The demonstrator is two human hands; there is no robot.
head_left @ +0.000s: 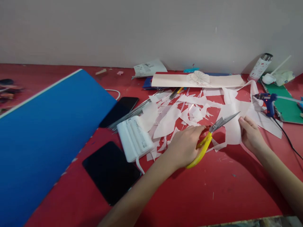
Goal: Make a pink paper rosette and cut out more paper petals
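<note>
My left hand [186, 143] is closed around the yellow handles of a pair of scissors [205, 146]. Their metal blades point up and right, over a pale sheet of paper or thin fabric [233, 132]. At the right edge of that sheet, my right hand [252, 134] pinches it between thumb and fingers. Pale cut scraps [168, 123] lie scattered beyond and left of the scissors. Whether the blades touch the sheet I cannot tell.
A blue glue gun [268, 102] with a black cord rests right of the sheet. Behind the scraps lies a cream strip [170, 81] bearing a pleated rosette [199, 78]. Leftward are a white box-shaped device [134, 138], a black tablet [111, 173] and a blue board [56, 132].
</note>
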